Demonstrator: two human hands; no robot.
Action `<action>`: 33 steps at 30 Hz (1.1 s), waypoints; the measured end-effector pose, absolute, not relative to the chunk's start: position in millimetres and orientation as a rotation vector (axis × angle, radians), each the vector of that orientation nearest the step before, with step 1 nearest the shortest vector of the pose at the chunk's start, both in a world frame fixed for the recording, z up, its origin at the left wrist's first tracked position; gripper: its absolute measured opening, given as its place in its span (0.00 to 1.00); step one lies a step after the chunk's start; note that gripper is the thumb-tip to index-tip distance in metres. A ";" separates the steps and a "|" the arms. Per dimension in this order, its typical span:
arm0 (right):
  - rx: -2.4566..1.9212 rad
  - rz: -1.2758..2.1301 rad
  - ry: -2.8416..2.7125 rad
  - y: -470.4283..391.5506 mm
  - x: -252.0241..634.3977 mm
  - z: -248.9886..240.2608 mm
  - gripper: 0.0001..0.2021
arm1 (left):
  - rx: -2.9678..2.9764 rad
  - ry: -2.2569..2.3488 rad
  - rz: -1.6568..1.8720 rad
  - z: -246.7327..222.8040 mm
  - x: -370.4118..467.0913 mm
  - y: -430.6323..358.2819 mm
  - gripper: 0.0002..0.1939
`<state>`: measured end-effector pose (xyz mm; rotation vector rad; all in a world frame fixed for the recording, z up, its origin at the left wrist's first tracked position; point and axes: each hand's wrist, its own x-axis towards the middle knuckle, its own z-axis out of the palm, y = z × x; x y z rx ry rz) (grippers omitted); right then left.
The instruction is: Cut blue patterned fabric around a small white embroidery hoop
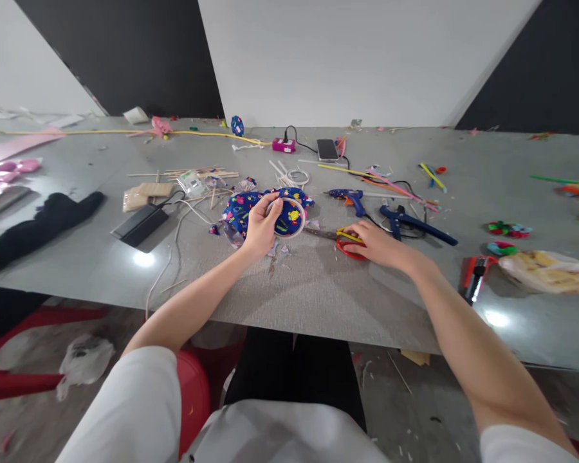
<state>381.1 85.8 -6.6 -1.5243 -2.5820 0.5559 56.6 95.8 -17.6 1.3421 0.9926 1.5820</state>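
My remote left grip (263, 225) pinches a round white ring (304, 218) over blue printed cloth (236, 209) (scraps (284, 249) cut, attachment unclear), my right grip (376, 244), closure uncertain, touching red-and-yellow-handled scissors (343, 234) at four o'clock.

The cloth (241, 207) looks matt, the scissor blades (321, 233) metal.

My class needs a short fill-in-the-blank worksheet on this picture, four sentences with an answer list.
1. The left hand holds a white ring, through which patterned fabric with a ____ background shows.
2. The right hand is on the scissors, whose handles are yellow and ____.
3. In this view, the glue gun lies to the ____ of the fabric.
4. The long cord coming in from the left edge is ____.

Missing words: blue; red; right; yellow.
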 end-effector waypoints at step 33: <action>-1.801 0.383 -2.415 76.7 354.8 -4.3 0.05 | 1.205 0.898 1.738 -18.1 50.9 106.1 0.19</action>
